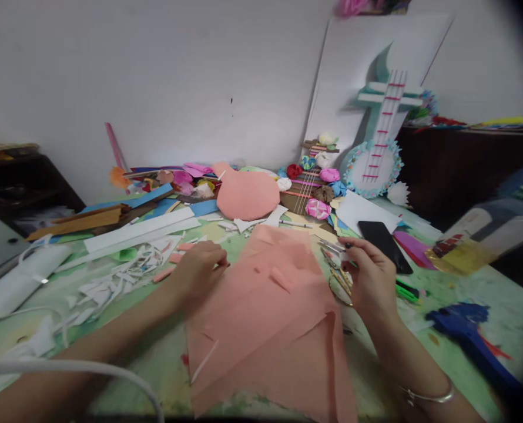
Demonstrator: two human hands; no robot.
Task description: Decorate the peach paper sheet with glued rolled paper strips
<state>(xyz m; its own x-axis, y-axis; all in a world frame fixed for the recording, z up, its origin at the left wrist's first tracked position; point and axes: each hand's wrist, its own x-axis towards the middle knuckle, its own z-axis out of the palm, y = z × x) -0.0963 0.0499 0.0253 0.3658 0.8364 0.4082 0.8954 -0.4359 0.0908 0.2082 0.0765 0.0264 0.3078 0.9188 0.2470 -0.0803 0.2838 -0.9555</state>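
Note:
Sheets of salmon-pink paper [261, 329] lie in layers on the table in front of me, with a small folded pink strip [281, 279] on top. My left hand [203, 263] is at the left edge of this paper, its fingers curled together; whether anything is pinched in them is hidden. Over the paper's right side, my right hand [371, 273] grips a slim silver metal tool [332, 245], which points left; its exact kind does not show. Gold-handled scissors [341, 283] lie just beside that hand. Behind the sheets is a rounded pink paper cut-out [248, 195].
White paper scraps [124, 276] and a white cable [89, 367] are on the left. To the right are a black phone [384, 245], a green cutter [406, 291], a blue glue gun [473, 341] and a clear bottle [482, 241]. A paper instrument model [378, 141] leans at the back.

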